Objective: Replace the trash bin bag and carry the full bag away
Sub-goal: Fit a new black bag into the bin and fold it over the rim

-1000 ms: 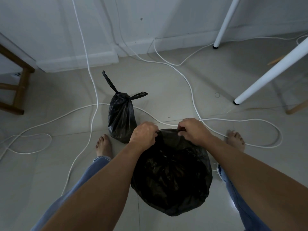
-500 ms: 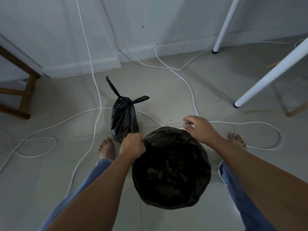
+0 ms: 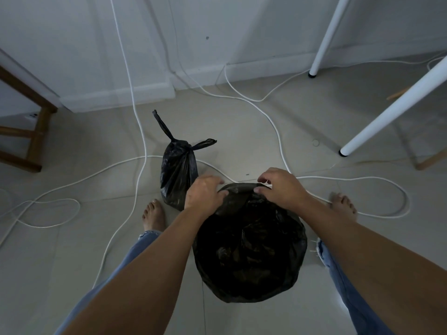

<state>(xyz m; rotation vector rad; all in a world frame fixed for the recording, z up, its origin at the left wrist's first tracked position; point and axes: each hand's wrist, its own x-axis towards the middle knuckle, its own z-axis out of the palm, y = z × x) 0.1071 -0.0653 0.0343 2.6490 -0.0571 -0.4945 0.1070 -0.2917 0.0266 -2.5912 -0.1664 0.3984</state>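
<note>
A round trash bin stands between my feet, fully covered by a fresh black liner bag (image 3: pixel 249 250), so the bin itself is hidden. My left hand (image 3: pixel 205 194) and my right hand (image 3: pixel 281 188) sit close together on the far edge of the liner. Each has its thumb on the inside and its fingers curled over the outside of the rim. A small full black bag (image 3: pixel 179 174), knotted at the top with two loose tails, stands upright on the floor just beyond my left hand, apart from the bin.
White cables (image 3: pixel 142 141) loop across the tiled floor around the bags and my bare feet. Two white table legs (image 3: pixel 391 110) slant down at the right. A wooden stool frame (image 3: pixel 36 139) stands at the left, and the wall and skirting board lie ahead.
My hands spread apart along the liner's rim, the right one lifting off. Now both are back together on the far edge, gripping it.
</note>
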